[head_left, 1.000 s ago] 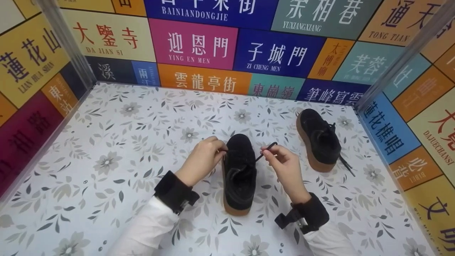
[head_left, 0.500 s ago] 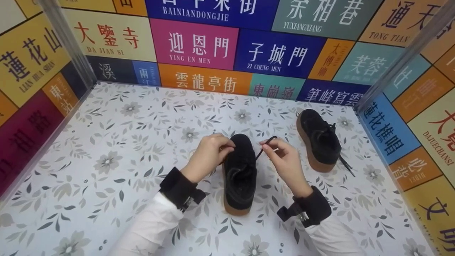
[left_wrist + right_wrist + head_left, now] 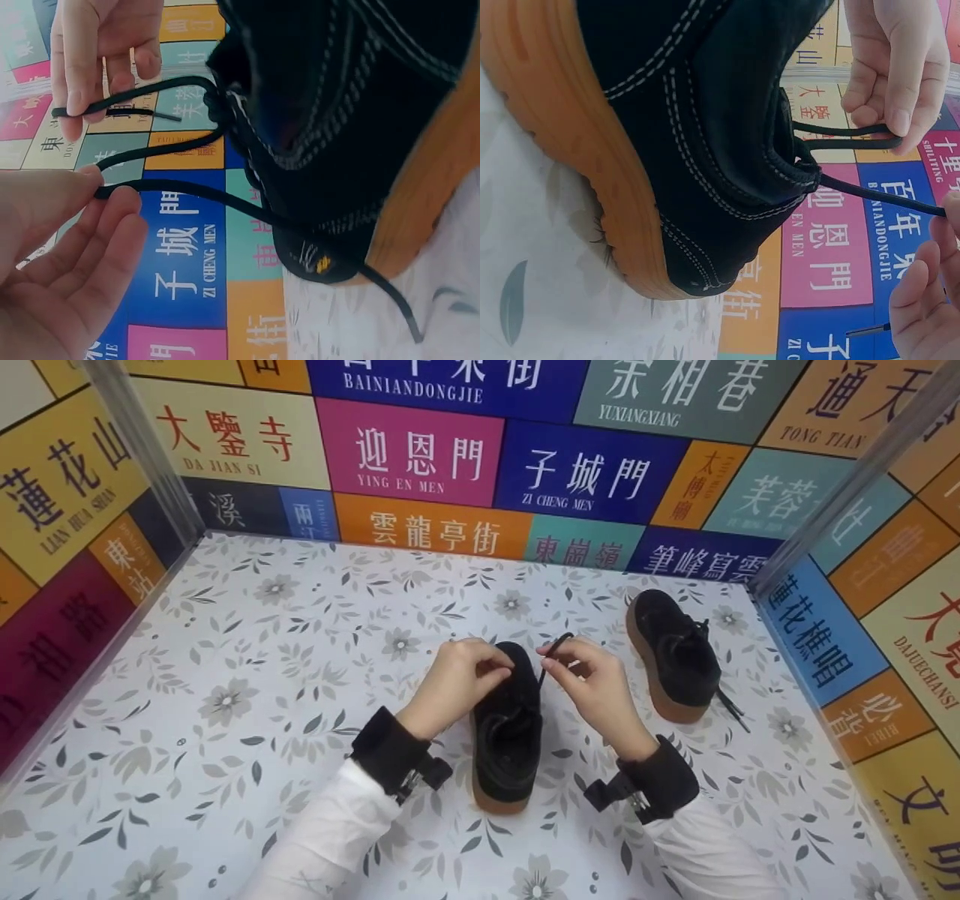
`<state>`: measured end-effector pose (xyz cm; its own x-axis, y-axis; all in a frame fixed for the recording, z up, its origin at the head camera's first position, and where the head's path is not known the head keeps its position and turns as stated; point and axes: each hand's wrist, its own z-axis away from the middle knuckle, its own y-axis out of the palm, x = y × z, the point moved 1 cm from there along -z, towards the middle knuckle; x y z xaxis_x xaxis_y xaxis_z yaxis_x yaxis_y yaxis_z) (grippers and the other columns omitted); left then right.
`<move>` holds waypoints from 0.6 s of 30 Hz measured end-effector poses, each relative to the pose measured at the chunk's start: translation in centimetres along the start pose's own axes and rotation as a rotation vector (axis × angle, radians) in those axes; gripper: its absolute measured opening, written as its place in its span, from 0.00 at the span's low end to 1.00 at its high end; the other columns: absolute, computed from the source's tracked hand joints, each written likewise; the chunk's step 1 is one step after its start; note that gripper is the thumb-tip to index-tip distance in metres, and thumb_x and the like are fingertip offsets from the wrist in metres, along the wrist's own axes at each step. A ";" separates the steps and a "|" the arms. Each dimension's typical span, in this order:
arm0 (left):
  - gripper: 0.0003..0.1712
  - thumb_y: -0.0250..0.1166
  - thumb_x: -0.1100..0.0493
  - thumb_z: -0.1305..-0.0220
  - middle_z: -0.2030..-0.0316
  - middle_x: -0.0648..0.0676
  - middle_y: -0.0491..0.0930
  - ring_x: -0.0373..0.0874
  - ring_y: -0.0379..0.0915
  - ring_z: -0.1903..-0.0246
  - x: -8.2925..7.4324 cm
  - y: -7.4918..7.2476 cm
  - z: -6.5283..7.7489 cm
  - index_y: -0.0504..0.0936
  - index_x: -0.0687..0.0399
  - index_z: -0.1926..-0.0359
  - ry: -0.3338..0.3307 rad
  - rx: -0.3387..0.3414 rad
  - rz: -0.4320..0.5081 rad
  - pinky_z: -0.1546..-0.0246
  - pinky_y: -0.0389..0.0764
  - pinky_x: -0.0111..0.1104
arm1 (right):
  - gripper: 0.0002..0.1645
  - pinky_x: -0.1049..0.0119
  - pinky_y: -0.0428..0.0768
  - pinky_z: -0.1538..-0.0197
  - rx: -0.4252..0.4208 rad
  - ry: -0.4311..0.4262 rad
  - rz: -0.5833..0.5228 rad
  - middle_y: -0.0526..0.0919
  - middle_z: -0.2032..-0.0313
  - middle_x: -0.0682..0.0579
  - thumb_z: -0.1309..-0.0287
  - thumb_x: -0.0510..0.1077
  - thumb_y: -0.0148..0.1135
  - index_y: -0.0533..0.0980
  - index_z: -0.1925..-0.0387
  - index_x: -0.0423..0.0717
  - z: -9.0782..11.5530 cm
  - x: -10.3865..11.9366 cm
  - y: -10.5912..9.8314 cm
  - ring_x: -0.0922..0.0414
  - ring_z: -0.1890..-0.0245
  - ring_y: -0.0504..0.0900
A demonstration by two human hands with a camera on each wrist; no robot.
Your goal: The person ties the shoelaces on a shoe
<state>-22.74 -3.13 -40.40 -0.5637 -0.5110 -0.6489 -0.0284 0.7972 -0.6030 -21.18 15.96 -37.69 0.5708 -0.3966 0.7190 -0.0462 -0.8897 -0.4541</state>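
Observation:
A black shoe [image 3: 507, 776] with a brown gum sole stands upright in the middle, toe away from me. Over its front, my left hand [image 3: 463, 682] pinches a doubled black shoelace [image 3: 161, 151] between thumb and fingers; its free end trails past the toe in the left wrist view. To the shoe's right, my right hand [image 3: 596, 686] pinches the other shoelace [image 3: 877, 196], its tip sticking out beyond the fingers. Both laces run from a crossing at the shoe's tongue. In the head view my left hand hides part of the shoe's front.
The matching black shoe [image 3: 675, 660] stands at the right, its lace ends trailing on the floral surface [image 3: 322, 607]. Colourful panels [image 3: 409, 454] with printed characters enclose the back and both sides.
My left hand has moved right and slightly forward, over the shoe's front. My right hand has come a little forward and left, so the hands are closer together. Both shoes stay put.

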 end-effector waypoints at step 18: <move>0.03 0.68 0.64 0.47 0.69 0.48 0.85 0.39 0.80 0.66 -0.1 0.8 0.2 0.87 0.53 0.70 -0.025 -0.005 0.107 0.59 0.78 0.29 | 0.06 0.71 0.79 0.63 0.155 -0.007 0.080 0.86 0.62 0.52 0.45 0.40 0.65 0.83 0.66 0.42 -2.7 -1.1 1.6 0.60 0.64 0.82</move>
<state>-22.49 -2.51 -40.89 -0.5430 -0.4306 -0.7210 0.0270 0.8491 -0.5275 -24.09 14.34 -37.79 0.5761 -0.4625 0.6739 0.0353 -0.8097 -0.5858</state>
